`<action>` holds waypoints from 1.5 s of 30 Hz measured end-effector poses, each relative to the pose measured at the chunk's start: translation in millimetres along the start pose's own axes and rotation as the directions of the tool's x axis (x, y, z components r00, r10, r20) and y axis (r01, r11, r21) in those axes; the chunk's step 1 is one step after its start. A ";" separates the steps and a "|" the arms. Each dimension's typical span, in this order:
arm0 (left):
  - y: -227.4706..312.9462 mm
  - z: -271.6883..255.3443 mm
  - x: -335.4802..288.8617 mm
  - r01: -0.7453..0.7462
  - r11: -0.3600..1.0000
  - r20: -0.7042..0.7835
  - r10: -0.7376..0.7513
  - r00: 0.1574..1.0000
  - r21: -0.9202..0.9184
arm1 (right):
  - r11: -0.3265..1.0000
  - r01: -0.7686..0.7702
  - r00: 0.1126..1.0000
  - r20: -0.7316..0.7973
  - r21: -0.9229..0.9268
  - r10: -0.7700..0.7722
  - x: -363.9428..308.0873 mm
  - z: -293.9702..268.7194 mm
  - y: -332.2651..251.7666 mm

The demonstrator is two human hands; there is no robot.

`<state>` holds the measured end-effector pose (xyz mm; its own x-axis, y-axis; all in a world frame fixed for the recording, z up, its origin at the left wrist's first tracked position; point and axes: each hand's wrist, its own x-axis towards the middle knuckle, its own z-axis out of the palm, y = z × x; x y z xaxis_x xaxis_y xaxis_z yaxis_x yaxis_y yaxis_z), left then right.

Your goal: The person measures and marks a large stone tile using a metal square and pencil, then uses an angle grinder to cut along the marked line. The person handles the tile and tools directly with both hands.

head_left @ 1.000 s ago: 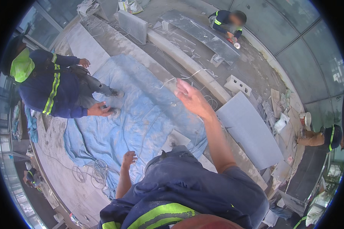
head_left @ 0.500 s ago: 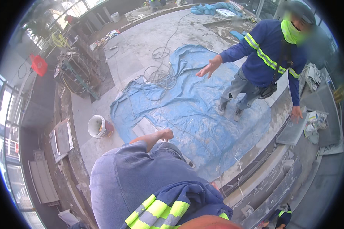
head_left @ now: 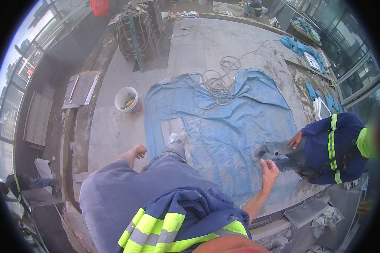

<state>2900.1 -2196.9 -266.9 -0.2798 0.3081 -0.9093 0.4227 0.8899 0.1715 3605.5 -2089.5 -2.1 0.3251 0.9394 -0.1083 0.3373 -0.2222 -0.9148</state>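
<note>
two empty hands, both loosely curled, neither holding anything. left hand [head_left: 137, 151] hangs out to the side past the left knee, over bare grey floor [head_left: 109, 130], just short of the tarp [head_left: 240, 126] edge. right hand [head_left: 269, 170] is lifted over the tarp's right part, fingers half bent, palm turned inward. the tarp is blue, dusty, spread flat ahead of and under the person, its long run going left to right across the view; the raised shoe [head_left: 176, 139] sits above its near-left part beside a pale tile [head_left: 172, 127]. right hand is the nearer one to a co-worker [head_left: 329, 147] crouched at the tarp's right edge, whose hand [head_left: 294, 140] is close to it but apart, not touching. cable coil [head_left: 218, 84] lies on the tarp's far edge, well ahead of both hands. white bucket [head_left: 128, 101] stands off the tarp, ahead-left, nearer the left hand.
</note>
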 end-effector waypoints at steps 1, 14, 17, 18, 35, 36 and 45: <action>1.2 -19.1 2.8 0.051 0.999 0.022 -0.051 0.998 0.009 | 0.997 0.051 0.999 0.012 0.057 -0.052 20.4 12.1 -14.8; 277.8 -160.5 207.7 -0.321 0.916 -0.064 0.345 0.937 0.240 | 0.885 -0.298 0.903 0.196 -0.357 0.383 222.7 294.6 59.3; 410.2 -223.1 211.0 -0.494 0.870 -0.049 0.493 0.869 -0.008 | 0.751 -0.580 0.714 0.246 -0.317 0.655 269.5 387.2 68.3; 448.1 -234.7 207.1 -0.573 0.819 -0.051 0.571 0.819 -0.023 | 0.732 -0.578 0.686 0.271 -0.360 0.675 294.1 416.0 56.4; 513.7 -428.3 389.6 0.171 0.961 -0.048 -0.185 0.982 -0.217 | 0.881 -0.140 0.720 0.564 -0.452 0.404 993.3 825.3 -172.0; 517.8 -424.4 402.4 0.134 0.972 0.020 -0.133 0.991 -0.194 | 0.900 -0.027 0.724 0.612 -0.435 0.318 1041.4 867.1 -219.0; 708.7 -442.5 451.8 0.238 0.329 0.124 -0.332 0.935 -0.914 | 0.921 0.388 0.371 0.908 0.040 -0.195 1196.2 1252.7 -502.6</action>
<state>2691.9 -1278.1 -388.4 -0.2955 -0.0491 -0.9541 -0.7149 0.6739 0.1868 2718.2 -527.2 -159.4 -0.7476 0.6284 -0.2149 0.4014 0.1698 -0.9000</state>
